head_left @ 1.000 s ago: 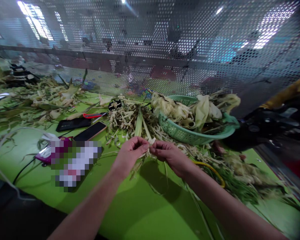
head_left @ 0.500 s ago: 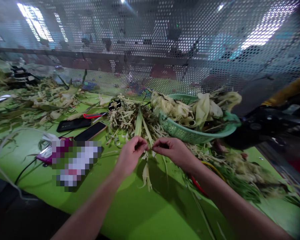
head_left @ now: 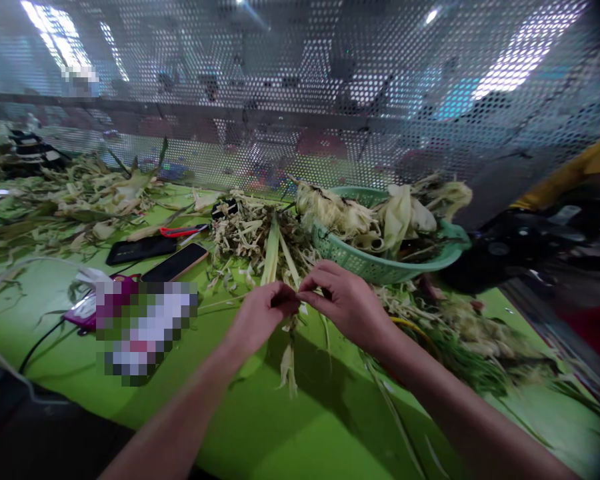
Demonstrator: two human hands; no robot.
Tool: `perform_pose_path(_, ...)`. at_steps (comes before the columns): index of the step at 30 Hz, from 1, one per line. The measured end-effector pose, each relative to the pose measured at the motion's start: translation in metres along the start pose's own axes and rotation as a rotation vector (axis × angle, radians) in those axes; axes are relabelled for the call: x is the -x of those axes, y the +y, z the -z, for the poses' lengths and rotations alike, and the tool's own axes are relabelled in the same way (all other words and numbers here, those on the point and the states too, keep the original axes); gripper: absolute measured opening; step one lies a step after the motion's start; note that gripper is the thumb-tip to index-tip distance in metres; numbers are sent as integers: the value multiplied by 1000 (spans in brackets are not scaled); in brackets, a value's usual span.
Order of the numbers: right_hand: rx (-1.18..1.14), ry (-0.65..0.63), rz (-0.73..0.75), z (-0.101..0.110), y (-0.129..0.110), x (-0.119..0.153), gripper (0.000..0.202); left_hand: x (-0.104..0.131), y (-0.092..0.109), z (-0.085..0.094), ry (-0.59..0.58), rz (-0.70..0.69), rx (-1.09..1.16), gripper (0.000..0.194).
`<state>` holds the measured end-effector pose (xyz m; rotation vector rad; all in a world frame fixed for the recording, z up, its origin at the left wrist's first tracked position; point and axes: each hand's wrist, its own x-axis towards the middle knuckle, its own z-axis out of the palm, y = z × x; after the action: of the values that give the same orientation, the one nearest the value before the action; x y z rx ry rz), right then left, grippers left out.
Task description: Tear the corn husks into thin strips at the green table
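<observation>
L hand (head_left: 261, 312) pinched nearly closed on the top of a dry husk strip (head_left: 288, 368) — strip hangs just below the fingertips, over the green table (head_left: 253, 427). 2 pale stalks (head_left: 271, 252) lie just beyond. R hand (head_left: 351, 301): thumb & index tips touch L's — can't tell what's between. Basket (head_left: 375, 265) w/ husks behind R hand.

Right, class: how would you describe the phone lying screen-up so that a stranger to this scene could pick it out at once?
On the green table, find the person's left hand. Beyond it, to its left, lies the phone, its dark screen facing up, just right of and nearer than a black slab-like device. Its pale pinkish edge sets it apart from that dark-edged neighbour.
</observation>
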<state>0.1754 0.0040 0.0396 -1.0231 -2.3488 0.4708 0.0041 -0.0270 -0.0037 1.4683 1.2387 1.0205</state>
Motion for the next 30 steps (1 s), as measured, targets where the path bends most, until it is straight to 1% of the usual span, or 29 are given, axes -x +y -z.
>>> perform_pose_path(3, -13, 1, 2, -5, 0, 0, 13, -1, -2, 0, -25, 19, 23, 15)
perform_pose_path(4, -22, 23, 6, -6, 0, 0, 12, -1, -3, 0, -28, 32, 43, 15)
perform_pose_path(6, -38, 120, 14, -7, 0, 0, 11, -3, -4, 2, -28, 63, 111, 17)
perform_pose_path(8, -43, 241, 13, -4, 0, 0, 14, -4, -5, 3, -15, 98, 206, 18)
perform_pose_path(10, -39, 305, 13, -1, 0, 0, 14, -5, -6, 4, 3, 126, 293, 20)
perform_pose_path(13, -31, 272, 50, -1, 0, 2, 8, -5, -5, 4, 34, 132, 368, 20)
perform_pose_path(18, 8, 173, 55, -9, 2, 3, 11, -4, -4, 4, 43, 111, 381, 19)
perform_pose_path(23, 26, 128, 53, -11, 1, 2, 11, -4, -2, 4, 36, 110, 407, 18)
perform_pose_path(30, 71, 83, 53, -10, -2, 1, 10, -4, -4, 4, 65, 122, 449, 18)
